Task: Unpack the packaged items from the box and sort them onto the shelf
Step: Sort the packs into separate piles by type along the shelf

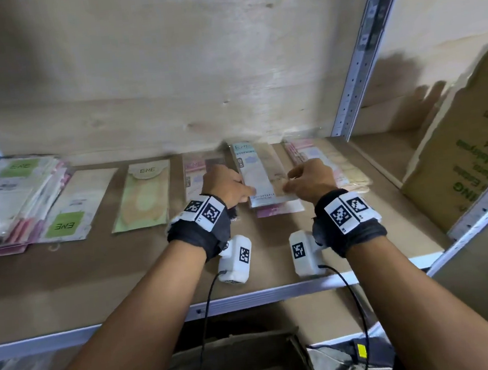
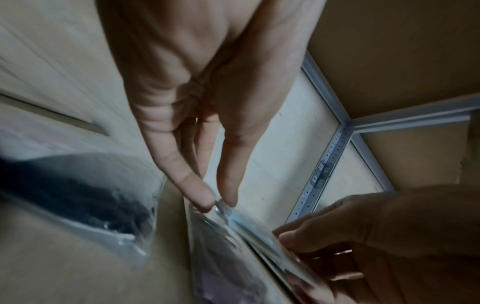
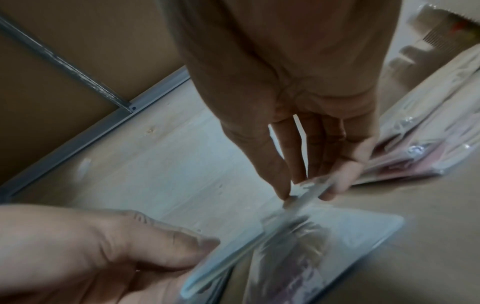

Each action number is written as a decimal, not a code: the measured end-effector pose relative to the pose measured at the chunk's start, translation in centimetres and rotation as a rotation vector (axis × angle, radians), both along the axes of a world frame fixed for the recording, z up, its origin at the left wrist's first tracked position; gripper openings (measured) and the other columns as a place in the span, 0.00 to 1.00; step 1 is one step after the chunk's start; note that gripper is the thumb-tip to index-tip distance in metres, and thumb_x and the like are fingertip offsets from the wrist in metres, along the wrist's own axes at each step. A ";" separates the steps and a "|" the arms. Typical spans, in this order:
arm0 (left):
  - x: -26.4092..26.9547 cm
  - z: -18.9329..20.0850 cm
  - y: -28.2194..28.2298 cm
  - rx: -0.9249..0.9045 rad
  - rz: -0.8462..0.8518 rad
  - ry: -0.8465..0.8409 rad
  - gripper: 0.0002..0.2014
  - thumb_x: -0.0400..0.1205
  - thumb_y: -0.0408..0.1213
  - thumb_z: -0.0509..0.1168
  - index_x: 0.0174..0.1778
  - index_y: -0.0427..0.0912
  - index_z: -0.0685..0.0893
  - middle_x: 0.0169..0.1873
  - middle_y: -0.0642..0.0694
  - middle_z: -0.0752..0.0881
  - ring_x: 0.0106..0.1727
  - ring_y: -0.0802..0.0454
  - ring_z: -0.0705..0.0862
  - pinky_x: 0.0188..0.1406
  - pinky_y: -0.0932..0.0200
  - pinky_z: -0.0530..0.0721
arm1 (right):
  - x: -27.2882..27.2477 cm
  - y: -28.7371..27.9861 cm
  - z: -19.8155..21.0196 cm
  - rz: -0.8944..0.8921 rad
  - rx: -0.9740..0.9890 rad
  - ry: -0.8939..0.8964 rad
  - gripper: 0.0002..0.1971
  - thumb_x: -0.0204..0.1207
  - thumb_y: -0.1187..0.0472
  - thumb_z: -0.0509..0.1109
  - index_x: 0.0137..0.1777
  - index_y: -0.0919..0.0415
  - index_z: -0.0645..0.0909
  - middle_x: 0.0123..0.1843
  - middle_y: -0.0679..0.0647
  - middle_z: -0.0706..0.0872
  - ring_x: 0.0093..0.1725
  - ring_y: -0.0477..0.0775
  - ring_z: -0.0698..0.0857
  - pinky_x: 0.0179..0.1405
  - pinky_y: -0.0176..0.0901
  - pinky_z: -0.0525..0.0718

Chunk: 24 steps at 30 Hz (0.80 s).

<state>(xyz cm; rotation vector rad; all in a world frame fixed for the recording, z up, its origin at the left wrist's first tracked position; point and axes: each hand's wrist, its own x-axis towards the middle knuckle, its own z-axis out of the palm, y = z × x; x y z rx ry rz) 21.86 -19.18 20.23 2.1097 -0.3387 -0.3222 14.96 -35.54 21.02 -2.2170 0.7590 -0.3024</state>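
1. Both my forearms are reaching in over the front edge of the brown board shelf point(image 1: 67, 279), each wrist wrapped in a black band with printed white marker tags.
2. I am holding the flat clear-plastic packet with the pale blue header card point(image 1: 261, 174) by its near short end; its long axis is running from the front edge toward the back edge of the shelf.
3. My left hand point(image 1: 226, 186) is pinching the near left corner, thumb and forefinger pressed together on the plastic point(image 2: 221, 203).
4. My right hand point(image 1: 310, 178) is pinching the near right corner between thumb and fingertips point(image 3: 283, 195); neither hand is nearer, the two sitting level on either side.
5. This packet is lying on top of a pink-printed packet point(image 1: 281, 209), between the clear packet with dark contents point(image 1: 202, 168) on its left and the stack of pink and beige packets point(image 1: 324, 162) on its right.
6. I judge I am squaring it onto its pile.
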 end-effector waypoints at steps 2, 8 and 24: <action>-0.1 0.0 -0.6 0.107 0.006 -0.030 0.21 0.73 0.35 0.81 0.60 0.30 0.88 0.53 0.38 0.92 0.48 0.46 0.93 0.56 0.48 0.91 | 0.1 0.0 -0.1 0.017 -0.038 0.076 0.15 0.72 0.66 0.79 0.59 0.65 0.87 0.60 0.61 0.88 0.56 0.56 0.84 0.54 0.41 0.82; 0.3 0.1 -1.1 0.183 -0.025 -0.038 0.16 0.74 0.33 0.78 0.54 0.29 0.90 0.52 0.35 0.92 0.54 0.40 0.91 0.58 0.46 0.89 | 0.3 -0.2 -0.5 0.037 -0.073 0.182 0.17 0.73 0.66 0.78 0.62 0.66 0.83 0.61 0.61 0.86 0.61 0.59 0.85 0.59 0.45 0.85; 0.3 0.7 -0.2 0.023 0.017 0.100 0.22 0.74 0.31 0.79 0.63 0.28 0.85 0.55 0.34 0.90 0.52 0.40 0.92 0.58 0.46 0.90 | -0.3 0.2 0.2 0.101 -0.257 0.100 0.20 0.75 0.65 0.75 0.67 0.63 0.81 0.66 0.60 0.83 0.63 0.59 0.83 0.62 0.45 0.82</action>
